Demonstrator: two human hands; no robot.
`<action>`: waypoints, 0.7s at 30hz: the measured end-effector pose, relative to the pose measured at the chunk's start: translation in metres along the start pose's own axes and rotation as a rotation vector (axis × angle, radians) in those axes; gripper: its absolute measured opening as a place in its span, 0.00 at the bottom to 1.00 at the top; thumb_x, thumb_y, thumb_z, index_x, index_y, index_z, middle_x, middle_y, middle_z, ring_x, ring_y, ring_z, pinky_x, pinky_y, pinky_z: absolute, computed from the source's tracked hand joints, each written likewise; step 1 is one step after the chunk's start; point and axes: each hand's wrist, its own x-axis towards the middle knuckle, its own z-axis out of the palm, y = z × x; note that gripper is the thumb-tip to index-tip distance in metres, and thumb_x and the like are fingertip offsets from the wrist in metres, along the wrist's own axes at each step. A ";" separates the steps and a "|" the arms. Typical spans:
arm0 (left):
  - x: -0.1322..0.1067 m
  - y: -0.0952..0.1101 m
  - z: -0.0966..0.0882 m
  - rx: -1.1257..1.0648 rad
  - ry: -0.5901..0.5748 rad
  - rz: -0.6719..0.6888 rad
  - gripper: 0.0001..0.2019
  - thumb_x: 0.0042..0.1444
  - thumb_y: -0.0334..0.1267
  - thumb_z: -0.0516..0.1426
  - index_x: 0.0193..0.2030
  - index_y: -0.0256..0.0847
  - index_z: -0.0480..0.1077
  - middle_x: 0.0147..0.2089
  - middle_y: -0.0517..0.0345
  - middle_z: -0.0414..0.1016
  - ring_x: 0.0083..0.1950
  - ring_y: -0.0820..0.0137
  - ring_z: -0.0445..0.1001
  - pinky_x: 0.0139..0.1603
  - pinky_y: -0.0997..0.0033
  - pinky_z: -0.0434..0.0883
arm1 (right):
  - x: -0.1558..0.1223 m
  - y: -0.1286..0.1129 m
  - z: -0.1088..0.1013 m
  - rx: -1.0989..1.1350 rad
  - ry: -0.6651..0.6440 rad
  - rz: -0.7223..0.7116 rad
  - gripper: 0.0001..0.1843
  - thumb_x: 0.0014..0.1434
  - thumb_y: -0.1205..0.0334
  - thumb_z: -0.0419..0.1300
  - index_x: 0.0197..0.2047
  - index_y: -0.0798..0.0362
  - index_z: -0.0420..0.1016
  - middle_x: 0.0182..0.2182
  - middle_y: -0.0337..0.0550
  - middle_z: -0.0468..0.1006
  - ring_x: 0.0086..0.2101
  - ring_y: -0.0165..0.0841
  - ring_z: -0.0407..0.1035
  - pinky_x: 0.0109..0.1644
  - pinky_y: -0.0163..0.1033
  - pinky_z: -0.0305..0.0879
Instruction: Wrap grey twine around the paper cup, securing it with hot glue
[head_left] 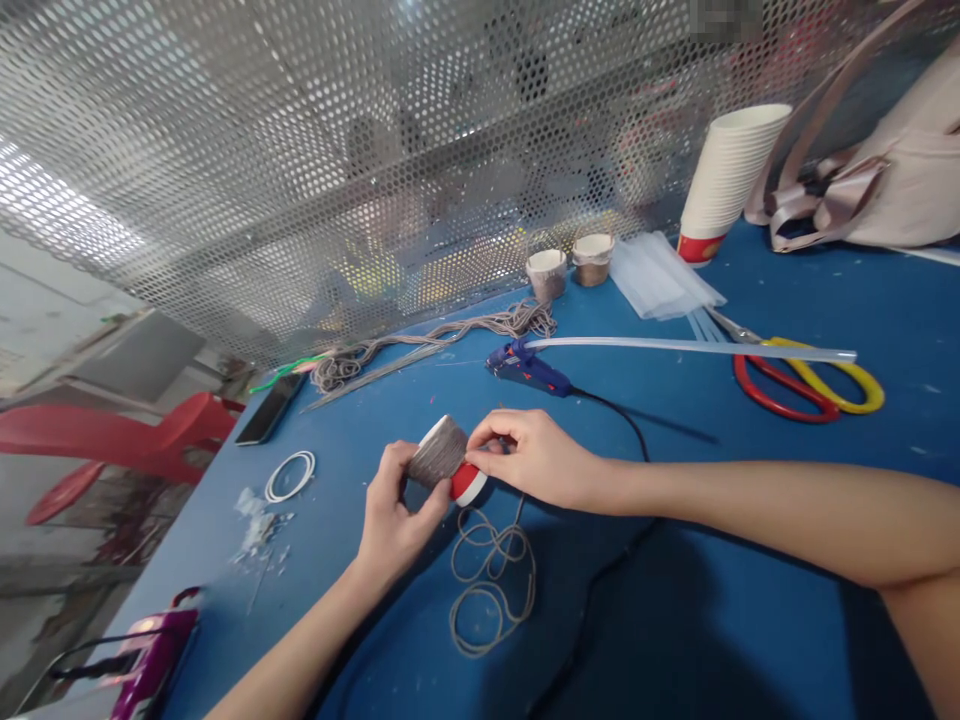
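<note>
A paper cup, tilted on its side, is wrapped in grey cord over most of its wall, with a red and white band bare at the right end. My left hand grips it from the left, thumb below and fingers behind. At the cup's right side, my right hand pinches the grey cord against the edge of the wrapping; the fingertips partly hide it. Loose loops of that cord lie on the table below the cup. Behind my right hand rests a blue glue gun with a long clear glue stick.
Scissors with red and yellow handles lie at right. Two wrapped cups, clear bags and a stack of paper cups stand near the mesh panel. A phone, white ring and purple power strip are left.
</note>
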 end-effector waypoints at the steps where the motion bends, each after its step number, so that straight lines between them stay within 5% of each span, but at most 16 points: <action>1: 0.000 0.001 0.000 -0.011 -0.003 -0.010 0.06 0.49 0.35 0.57 0.35 0.42 0.64 0.31 0.61 0.65 0.32 0.71 0.65 0.32 0.71 0.66 | 0.000 0.001 0.000 0.006 0.006 -0.002 0.03 0.54 0.66 0.60 0.30 0.54 0.75 0.25 0.35 0.71 0.26 0.25 0.61 0.31 0.32 0.57; 10: 0.002 0.009 0.000 -0.136 0.000 -0.119 0.07 0.47 0.37 0.58 0.33 0.41 0.65 0.31 0.60 0.67 0.32 0.71 0.67 0.32 0.72 0.67 | -0.001 0.001 -0.002 0.039 -0.012 0.092 0.02 0.52 0.65 0.61 0.29 0.54 0.73 0.20 0.31 0.63 0.23 0.24 0.57 0.28 0.32 0.54; 21: 0.000 0.006 -0.001 -0.191 0.014 -0.038 0.07 0.48 0.37 0.59 0.34 0.42 0.66 0.31 0.60 0.67 0.33 0.70 0.67 0.32 0.72 0.67 | -0.001 0.003 0.000 0.156 -0.036 0.136 0.03 0.50 0.68 0.60 0.27 0.54 0.69 0.20 0.32 0.66 0.24 0.25 0.59 0.28 0.32 0.56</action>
